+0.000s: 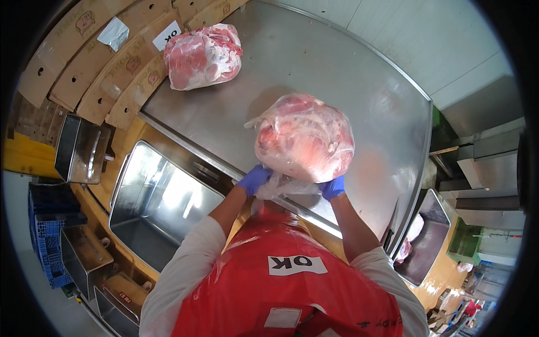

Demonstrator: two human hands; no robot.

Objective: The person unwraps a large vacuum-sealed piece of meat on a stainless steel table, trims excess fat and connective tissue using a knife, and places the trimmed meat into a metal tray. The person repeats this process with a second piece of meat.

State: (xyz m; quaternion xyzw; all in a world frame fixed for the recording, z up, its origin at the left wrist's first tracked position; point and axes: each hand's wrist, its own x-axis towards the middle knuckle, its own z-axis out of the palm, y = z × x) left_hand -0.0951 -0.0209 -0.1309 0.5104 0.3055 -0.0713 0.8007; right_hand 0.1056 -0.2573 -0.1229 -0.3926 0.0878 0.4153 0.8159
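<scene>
A large piece of raw meat (306,137) in clear plastic sits at the near side of the steel table. Its loose plastic bag (283,187) bunches toward me, between my two hands. My left hand (255,180), in a blue glove, is closed on the left part of this plastic. At the meat's lower right, my right hand (334,189), gloved alike, is closed on the bag's edge; its fingertips are partly hidden under the bundle. Farther off at the left, another wrapped piece of meat (203,56) rests on the table by the cardboard boxes.
The steel table (370,95) extends ahead toward a pale wall. Cardboard boxes (92,84) line the far left. Below the table's left edge stands a deep metal tub (160,205). Another metal bin (429,241) at the right holds meat. Blue crates (53,236) are at the far left.
</scene>
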